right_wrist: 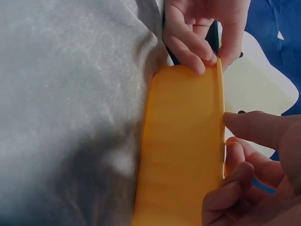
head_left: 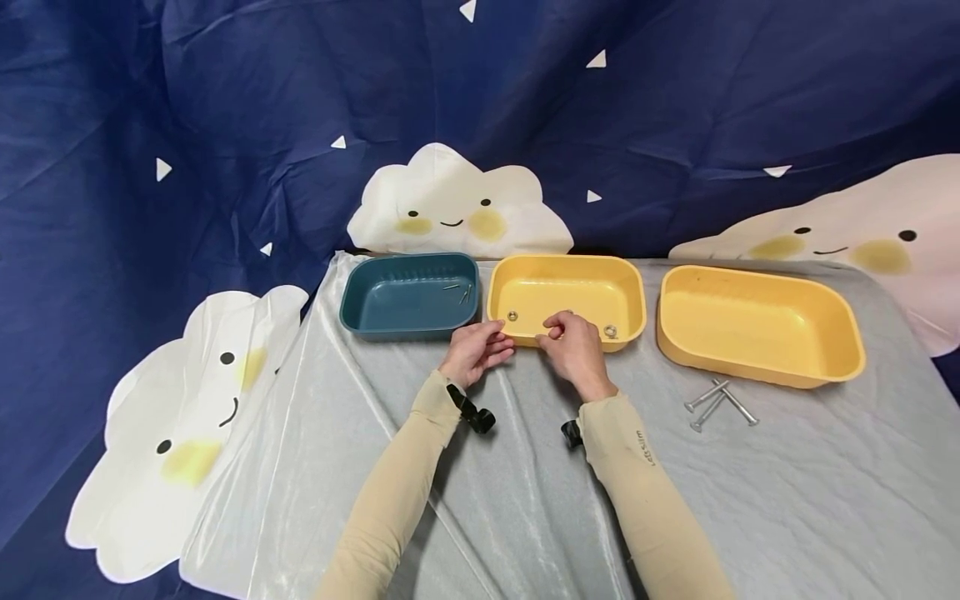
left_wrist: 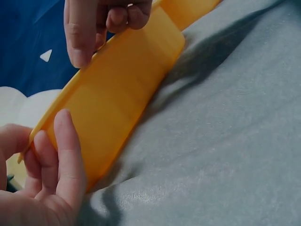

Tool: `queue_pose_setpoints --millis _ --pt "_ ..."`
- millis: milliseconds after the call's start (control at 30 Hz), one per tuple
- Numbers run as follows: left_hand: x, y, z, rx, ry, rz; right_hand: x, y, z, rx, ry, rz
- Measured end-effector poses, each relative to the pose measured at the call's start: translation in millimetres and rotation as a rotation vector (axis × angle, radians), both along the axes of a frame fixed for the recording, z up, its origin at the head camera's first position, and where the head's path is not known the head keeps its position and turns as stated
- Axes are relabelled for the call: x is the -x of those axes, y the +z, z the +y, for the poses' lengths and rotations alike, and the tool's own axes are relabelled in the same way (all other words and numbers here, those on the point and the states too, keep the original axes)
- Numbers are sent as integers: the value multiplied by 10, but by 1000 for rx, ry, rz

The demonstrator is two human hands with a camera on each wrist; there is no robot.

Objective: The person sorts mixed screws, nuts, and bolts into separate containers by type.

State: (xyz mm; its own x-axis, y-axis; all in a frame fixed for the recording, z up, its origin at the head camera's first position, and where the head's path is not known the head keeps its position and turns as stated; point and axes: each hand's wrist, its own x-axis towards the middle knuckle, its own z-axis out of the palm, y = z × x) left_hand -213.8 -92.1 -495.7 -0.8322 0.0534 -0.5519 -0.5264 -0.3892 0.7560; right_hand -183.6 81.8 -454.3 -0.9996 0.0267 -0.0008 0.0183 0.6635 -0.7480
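In the head view, my left hand (head_left: 474,353) pinches the front left rim of the middle yellow bin (head_left: 581,267). The left wrist view shows its thumb over the rim and fingers against the outer wall. My right hand (head_left: 576,352) is at the front rim, right of centre, thumb tip right at the edge and the other fingers loosely bent. Nothing shows between its thumb and index finger. Inside this bin lie a metal nut (head_left: 512,316) near the left end and another nut (head_left: 611,332) in the front right corner.
A dark teal bin (head_left: 375,327) with several thin metal pins (head_left: 466,294) stands at left. On the right is a larger yellow bin (head_left: 757,350), with three long screws (head_left: 738,403) on the grey cloth (head_left: 825,500) before it. A blue cloud-print curtain (head_left: 525,83) hangs behind.
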Motion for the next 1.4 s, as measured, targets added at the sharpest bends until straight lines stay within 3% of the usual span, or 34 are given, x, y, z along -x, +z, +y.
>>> queue_pose_setpoints --millis 233,600,733,867,967,1133,1267,1400 --pt "-75 15 120 5 41 2 -40 8 100 27 -7 21" --pt "-186 13 313 50 183 61 -79 33 242 72 29 48" --pt "-236 34 410 83 265 121 -107 30 350 69 26 57" --pt "-299 77 525 201 305 245 -149 49 491 68 11 70" --pt "-349 131 631 322 243 396 -182 78 619 65 -13 89" --pt "-424 239 822 439 39 600 -229 129 873 56 -69 146" --pt "-444 287 976 461 -117 646 -274 175 1136 49 -150 195" --pt "-467 330 1100 599 -360 681 -355 229 1445 49 -263 246"
